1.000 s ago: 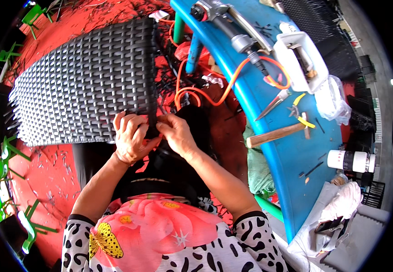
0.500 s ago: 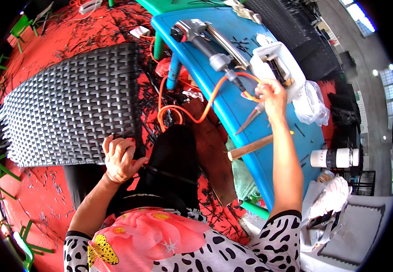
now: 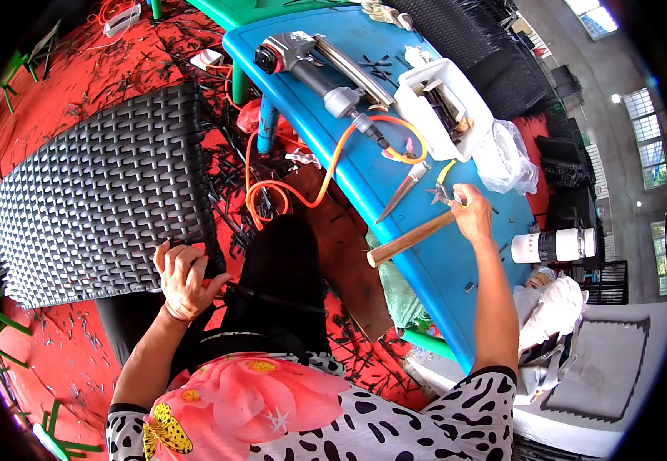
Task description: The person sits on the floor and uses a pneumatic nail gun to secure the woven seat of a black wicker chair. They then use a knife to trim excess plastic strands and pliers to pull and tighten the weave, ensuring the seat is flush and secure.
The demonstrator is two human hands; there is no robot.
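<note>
A black woven wicker panel (image 3: 103, 192) lies across my lap at the left. My left hand (image 3: 186, 278) rests at its near right corner, fingers loosely bent and thumb apart, gripping nothing. Over the blue table, my right hand (image 3: 473, 215) is closed with its fingers curled. It sits between yellow-handled snips (image 3: 442, 192) and a hammer's wooden handle (image 3: 410, 240); which of them it grips is hidden. Beside the snips lies a pointed, tapered blade (image 3: 401, 196). Farther off on the table is a grey air stapler (image 3: 310, 73) with an orange hose (image 3: 333, 173).
On the blue table (image 3: 495, 300) stands a white bin (image 3: 475, 131) of small tools, with a clear plastic bag (image 3: 506, 157) beside it. A white bottle (image 3: 555, 246) is at the right edge. Black scraps litter the red floor (image 3: 56, 346). Green stools stand at the far left.
My right hand has moved nearer across the table, uncovering the snips. My left hand stays at the panel corner. The whole view has shifted slightly.
</note>
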